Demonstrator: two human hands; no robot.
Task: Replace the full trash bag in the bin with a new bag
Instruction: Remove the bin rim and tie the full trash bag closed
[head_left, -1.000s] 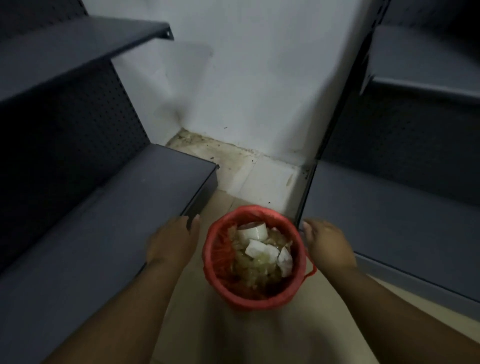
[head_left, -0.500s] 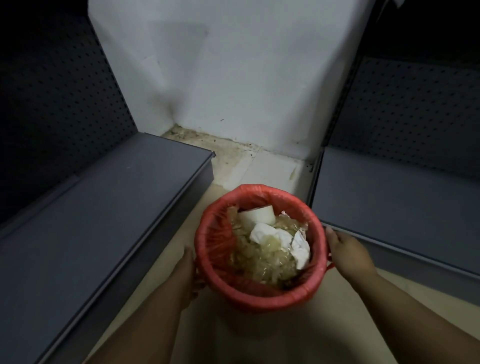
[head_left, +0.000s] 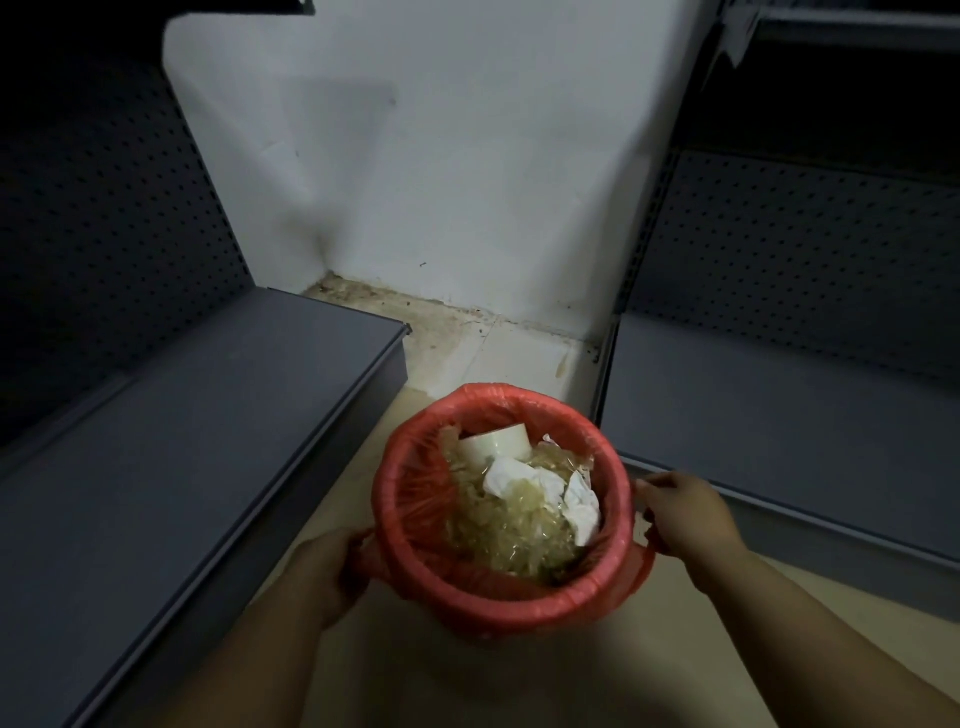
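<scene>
A small round bin lined with a red trash bag (head_left: 415, 499) sits on the floor between two shelf units. The bag's edge is folded over the bin's rim. Inside lies crumpled clear plastic, white tissue (head_left: 579, 501) and a white cup (head_left: 496, 441). My left hand (head_left: 332, 569) grips the bag's red plastic at the bin's left side. My right hand (head_left: 685, 512) holds the bag's edge at the right side, where a red loop hangs out. The bin's body is hidden under the bag.
A grey metal shelf (head_left: 197, 447) runs along the left and another grey shelf (head_left: 779, 431) along the right, both with perforated back panels. A white wall (head_left: 441, 182) closes the gap behind. The tiled floor (head_left: 483, 348) by the wall is stained.
Both hands went from hovering beside the bin to taking hold of the bag at its sides. The bin now looks closer and larger in view.
</scene>
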